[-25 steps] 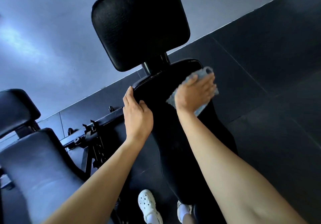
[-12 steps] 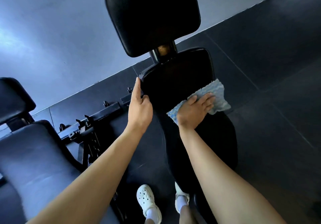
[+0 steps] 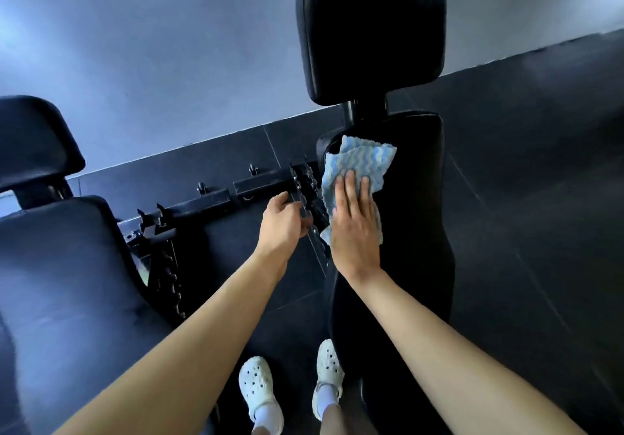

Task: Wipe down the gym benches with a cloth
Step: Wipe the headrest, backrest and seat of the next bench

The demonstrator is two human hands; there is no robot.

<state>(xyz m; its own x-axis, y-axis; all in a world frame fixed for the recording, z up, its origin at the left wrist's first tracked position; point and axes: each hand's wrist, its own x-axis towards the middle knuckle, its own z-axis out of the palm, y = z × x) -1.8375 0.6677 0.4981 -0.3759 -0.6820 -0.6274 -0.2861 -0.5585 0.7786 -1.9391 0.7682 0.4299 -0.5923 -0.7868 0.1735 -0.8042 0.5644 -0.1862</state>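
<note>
With flat fingers the right grip (image 3: 354, 228) presses the cloth (image 3: 358, 164) on the left edge of the bench (image 3: 415, 232), frame centre, where it may slip off toward the adjuster rack (image 3: 309, 194) and the curled left grip (image 3: 282, 221), hold unclear.

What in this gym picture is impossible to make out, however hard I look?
- Head view: the part of the bench under the cloth and the flat right hand is covered, so whether it is clean cannot be told.
- Head view: the left hand has its fingertips against the dark metal frame, and whether it grips anything is unclear.
- Head view: the second bench is cut off by the left and bottom edges.
</note>
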